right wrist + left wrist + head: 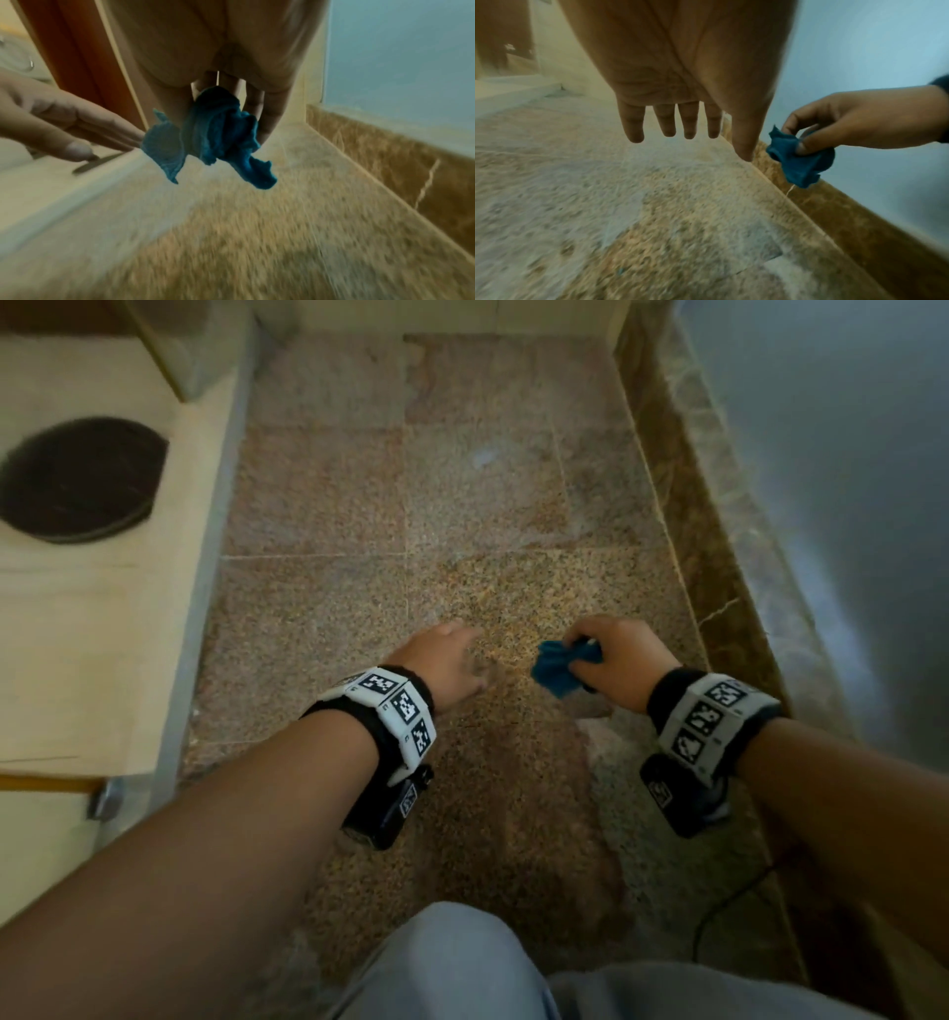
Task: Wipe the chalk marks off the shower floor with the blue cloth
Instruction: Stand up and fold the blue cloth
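Note:
My right hand (606,654) grips a small crumpled blue cloth (560,667) above the speckled stone shower floor (359,505); the cloth (218,136) hangs from curled fingers. In the left wrist view the cloth (798,160) is pinched by the thumb and fingers of that hand (834,125). My left hand (452,660) hovers just left of the cloth with straight, spread fingers (664,119) and holds nothing. A faint whitish chalk smudge (485,457) shows on a far tile. Pale hazy patches (603,203) lie on the floor near the hands.
A brown marble curb (683,516) runs along the right of the floor beside a pale blue-grey wall (847,454). A cream ledge with a dark oval opening (82,480) stands on the left. My knee in grey trousers (462,968) is at the bottom. A thin black cable (729,906) lies at right.

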`<state>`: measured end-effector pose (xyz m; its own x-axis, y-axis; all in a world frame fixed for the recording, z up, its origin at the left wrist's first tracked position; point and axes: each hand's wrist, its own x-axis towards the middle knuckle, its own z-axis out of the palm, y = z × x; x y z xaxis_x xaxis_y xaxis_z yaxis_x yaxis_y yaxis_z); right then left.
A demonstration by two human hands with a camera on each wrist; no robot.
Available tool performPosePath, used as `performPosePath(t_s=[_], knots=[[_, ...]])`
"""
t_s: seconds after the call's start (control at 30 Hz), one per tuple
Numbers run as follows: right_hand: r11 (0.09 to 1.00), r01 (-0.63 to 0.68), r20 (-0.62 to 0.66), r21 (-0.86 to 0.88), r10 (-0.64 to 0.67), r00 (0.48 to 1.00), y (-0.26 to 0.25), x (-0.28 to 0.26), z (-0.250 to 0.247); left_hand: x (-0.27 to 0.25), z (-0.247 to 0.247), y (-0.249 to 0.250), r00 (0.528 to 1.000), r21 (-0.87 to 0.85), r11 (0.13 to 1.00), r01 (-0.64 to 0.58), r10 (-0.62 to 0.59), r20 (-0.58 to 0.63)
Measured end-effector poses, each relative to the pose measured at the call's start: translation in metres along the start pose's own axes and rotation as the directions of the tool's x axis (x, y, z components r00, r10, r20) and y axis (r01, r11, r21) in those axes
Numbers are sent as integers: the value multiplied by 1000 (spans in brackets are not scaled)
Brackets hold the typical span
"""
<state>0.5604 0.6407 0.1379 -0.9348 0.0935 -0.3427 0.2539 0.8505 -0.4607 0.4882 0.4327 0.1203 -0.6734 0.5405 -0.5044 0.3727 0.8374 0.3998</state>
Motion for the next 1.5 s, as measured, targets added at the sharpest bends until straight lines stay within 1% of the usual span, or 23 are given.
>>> performPosePath(t_s=[0.1, 0.2, 0.33, 0.4, 0.47, 0.6, 0.7, 0.83, 0.97, 1.03, 1.1, 1.17, 1.23, 1.3, 1.4, 1.5], knots=[[998, 2, -58, 59, 1, 998, -23, -6, -46, -18, -39, 42, 998, -97, 993, -63, 61, -21], [993, -20, -93, 120, 32, 995, -43, -20, -96, -37, -83, 86, 996, -210, 973, -94, 91, -25], [972, -24, -105, 232, 50, 993, -78, -44, -171, -70, -156, 143, 996, -358, 930, -80, 61, -64], [959, -25, -97, 282, 55, 994, -104, -58, -214, -93, -200, 168, 994, -389, 918, -78, 41, -103], [954, -24, -85, 300, 52, 995, -134, -72, -262, -119, -251, 190, 989, -360, 931, -66, 14, -145], [956, 14, -58, 292, 3, 998, -210, -93, -363, -178, -373, 221, 981, -256, 967, -21, -29, -191], [956, 80, -33, 284, -74, 997, -278, -95, -441, -217, -469, 237, 972, -187, 982, -20, -25, -235], [969, 199, -32, 147, -196, 980, -364, -88, -522, -258, -569, 233, 949, -199, 980, -11, -53, -311], [976, 205, -67, 72, -200, 978, -429, -81, -579, -285, -649, 215, 931, -131, 991, -7, -42, -362], [973, 231, -101, 18, -228, 968, -455, -79, -601, -297, -682, 210, 916, -95, 995, -16, -24, -401], [964, 265, -135, 0, -263, 955, -478, -79, -620, -309, -710, 208, 899, -75, 997, -35, -1, -439], [954, 298, -136, 29, -291, 947, -498, -84, -638, -323, -732, 207, 885, -87, 995, -49, 3, -465], [945, 325, -108, 25, -321, 941, -512, -90, -656, -336, -749, 207, 872, -88, 995, -53, 3, -489], [946, 325, -93, -7, -325, 941, -520, -94, -672, -346, -761, 207, 869, -84, 996, -44, -3, -495], [947, 321, -134, -28, -322, 937, -523, -97, -691, -362, -772, 205, 860, -86, 996, -19, -28, -509], [946, 322, -140, -31, -323, 936, -523, -96, -706, -375, -782, 204, 842, -104, 995, 1, -56, -536]])
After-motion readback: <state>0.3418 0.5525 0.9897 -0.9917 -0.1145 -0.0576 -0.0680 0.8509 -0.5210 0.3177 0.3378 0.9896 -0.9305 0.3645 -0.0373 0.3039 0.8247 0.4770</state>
